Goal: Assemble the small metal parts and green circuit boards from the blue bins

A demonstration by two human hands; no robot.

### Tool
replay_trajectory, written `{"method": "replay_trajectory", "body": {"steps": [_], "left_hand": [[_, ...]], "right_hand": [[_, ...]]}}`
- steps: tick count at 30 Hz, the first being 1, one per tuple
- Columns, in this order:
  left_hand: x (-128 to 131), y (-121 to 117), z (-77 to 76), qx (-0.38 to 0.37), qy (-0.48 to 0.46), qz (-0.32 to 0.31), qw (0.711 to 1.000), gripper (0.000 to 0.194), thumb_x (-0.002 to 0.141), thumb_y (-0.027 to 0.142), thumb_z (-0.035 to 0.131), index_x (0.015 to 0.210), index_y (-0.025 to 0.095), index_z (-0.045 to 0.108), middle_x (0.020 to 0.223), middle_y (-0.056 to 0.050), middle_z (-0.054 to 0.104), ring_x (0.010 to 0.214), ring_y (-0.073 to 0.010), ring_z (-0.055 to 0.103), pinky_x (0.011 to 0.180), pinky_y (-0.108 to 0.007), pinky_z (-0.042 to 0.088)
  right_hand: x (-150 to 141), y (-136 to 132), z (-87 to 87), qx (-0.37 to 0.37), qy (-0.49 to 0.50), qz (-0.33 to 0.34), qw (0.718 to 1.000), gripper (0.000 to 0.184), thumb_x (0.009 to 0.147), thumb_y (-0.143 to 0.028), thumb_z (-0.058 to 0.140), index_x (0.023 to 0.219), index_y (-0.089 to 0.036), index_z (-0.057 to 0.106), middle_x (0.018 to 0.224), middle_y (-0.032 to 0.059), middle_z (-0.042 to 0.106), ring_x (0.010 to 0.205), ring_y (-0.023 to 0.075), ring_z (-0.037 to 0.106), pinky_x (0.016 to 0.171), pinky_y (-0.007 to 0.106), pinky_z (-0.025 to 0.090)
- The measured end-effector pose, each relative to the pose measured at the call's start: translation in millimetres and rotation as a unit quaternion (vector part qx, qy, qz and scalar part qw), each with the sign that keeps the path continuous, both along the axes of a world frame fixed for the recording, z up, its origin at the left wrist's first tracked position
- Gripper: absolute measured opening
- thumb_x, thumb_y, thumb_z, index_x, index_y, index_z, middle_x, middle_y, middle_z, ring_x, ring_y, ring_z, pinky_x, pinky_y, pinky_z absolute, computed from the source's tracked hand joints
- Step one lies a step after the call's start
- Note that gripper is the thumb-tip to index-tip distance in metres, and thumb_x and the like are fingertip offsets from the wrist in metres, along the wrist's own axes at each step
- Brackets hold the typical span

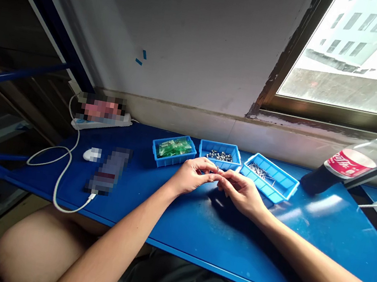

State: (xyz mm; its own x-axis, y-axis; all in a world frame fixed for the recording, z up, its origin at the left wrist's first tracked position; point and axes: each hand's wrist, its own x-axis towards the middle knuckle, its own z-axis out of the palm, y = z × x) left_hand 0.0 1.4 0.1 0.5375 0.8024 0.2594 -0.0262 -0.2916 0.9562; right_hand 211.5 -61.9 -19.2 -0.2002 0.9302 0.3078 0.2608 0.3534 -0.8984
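Note:
My left hand (189, 176) and my right hand (242, 193) meet fingertip to fingertip above the table, both closed in a pinch. A small shiny metal piece (218, 168) shows at the left fingertips; its exact kind is too small to tell. What the right fingers hold, if anything, is hidden. Just beyond the hands stands a blue bin (221, 148) with small silvery metal parts (222, 156). Right of it, another blue bin (283, 193) holds thin nails or screws (259, 171). A third blue bin (172, 161) at the left contains green plastic pieces (174, 148).
A cola bottle (350, 162) leans at the right of the blue table (207, 241). At the left lie a blurred phone-like object (109, 171) with a white cable (68, 173), a white rounded case (91, 154) and a power strip (104, 122). A wall and window stand behind.

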Motion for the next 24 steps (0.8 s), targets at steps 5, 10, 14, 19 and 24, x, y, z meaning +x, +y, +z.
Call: {"method": "replay_trajectory", "body": {"steps": [5, 10, 14, 19, 24], "left_hand": [[-2.1, -2.1, 6.8, -0.012, 0.048, 0.028, 0.998, 0.042, 0.095, 0.052, 0.075, 0.117, 0.017, 0.081, 0.111, -0.011, 0.078, 0.085, -0.018, 0.069, 0.077, -0.029, 0.057], [-5.7, 0.3, 8.8, 0.011, 0.055, 0.07, 0.996, 0.049, 0.106, 0.056, 0.055, 0.11, 0.016, 0.082, 0.099, -0.009, 0.078, 0.076, -0.0159, 0.067, 0.073, -0.028, 0.055], [-8.8, 0.5, 9.7, 0.064, 0.097, 0.084, 0.99, 0.042, 0.107, 0.05, 0.055, 0.111, 0.018, 0.082, 0.102, -0.008, 0.08, 0.077, -0.0171, 0.07, 0.072, -0.028, 0.056], [-9.2, -2.1, 11.3, 0.145, 0.136, 0.092, 0.976, 0.031, 0.106, 0.037, 0.058, 0.109, 0.018, 0.081, 0.106, -0.008, 0.082, 0.096, -0.0227, 0.076, 0.085, -0.032, 0.059], [-6.7, -2.4, 10.7, 0.172, 0.14, 0.095, 0.97, 0.029, 0.106, 0.032, 0.056, 0.106, 0.017, 0.081, 0.102, -0.008, 0.082, 0.098, -0.0236, 0.077, 0.093, -0.035, 0.06]], "right_hand": [[-0.5, -3.3, 3.6, -0.028, 0.109, -0.078, 0.991, 0.032, 0.102, -0.057, 0.066, 0.107, -0.026, 0.072, 0.079, 0.0005, 0.067, 0.062, 0.0163, 0.06, 0.057, 0.03, 0.054], [1.4, -4.0, 3.9, -0.054, 0.266, -0.159, 0.949, 0.037, 0.101, -0.061, 0.064, 0.116, -0.027, 0.067, 0.08, -0.0005, 0.064, 0.055, 0.0138, 0.058, 0.044, 0.026, 0.048], [5.5, -1.7, 0.4, -0.1, 0.201, -0.143, 0.964, 0.047, 0.102, -0.067, 0.057, 0.116, -0.023, 0.069, 0.08, 0.0037, 0.07, 0.055, 0.0169, 0.064, 0.038, 0.027, 0.047], [14.3, 4.9, -1.4, 0.101, -0.116, -0.129, 0.98, 0.026, 0.106, -0.046, 0.061, 0.112, -0.026, 0.076, 0.105, 0.0085, 0.079, 0.084, 0.0245, 0.076, 0.071, 0.039, 0.065], [24.4, 12.9, -4.8, 0.237, -0.32, -0.099, 0.912, 0.026, 0.106, -0.021, 0.055, 0.122, -0.021, 0.076, 0.121, 0.0116, 0.079, 0.11, 0.0308, 0.073, 0.098, 0.05, 0.062]]}}
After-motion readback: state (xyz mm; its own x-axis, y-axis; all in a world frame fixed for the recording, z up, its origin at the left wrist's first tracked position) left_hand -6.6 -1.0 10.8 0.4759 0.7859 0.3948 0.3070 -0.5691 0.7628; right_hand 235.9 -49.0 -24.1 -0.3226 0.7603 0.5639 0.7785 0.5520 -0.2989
